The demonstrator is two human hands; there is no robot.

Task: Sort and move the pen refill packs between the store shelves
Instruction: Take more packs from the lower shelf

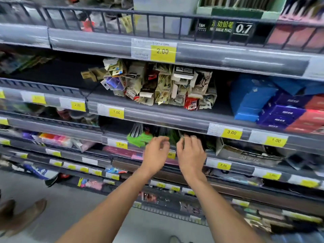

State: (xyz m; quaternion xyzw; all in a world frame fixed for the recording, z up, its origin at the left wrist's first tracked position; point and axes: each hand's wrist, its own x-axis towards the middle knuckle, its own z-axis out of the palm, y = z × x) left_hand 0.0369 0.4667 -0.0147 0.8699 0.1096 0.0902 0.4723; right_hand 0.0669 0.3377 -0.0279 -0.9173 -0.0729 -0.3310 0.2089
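Note:
Pen refill packs with green card headers point(140, 138) stand in a row on a lower shelf, behind the grey price rail. My left hand point(156, 151) reaches toward them with loosely curled fingers and holds nothing that I can see. My right hand point(190, 151) is beside it, its fingertips in among the dark packs point(177, 135); motion blur hides whether they pinch one. One shelf higher, a crowded bundle of beige, red and purple packs point(157, 83) leans on the shelf.
Blue, purple and red boxes point(273, 106) fill the right of the upper shelf. An open cardboard box point(245, 151) sits right of my hands. Yellow price tags line the grey shelf rails point(157, 118). Shoes point(21, 216) of a person stand on the floor at lower left.

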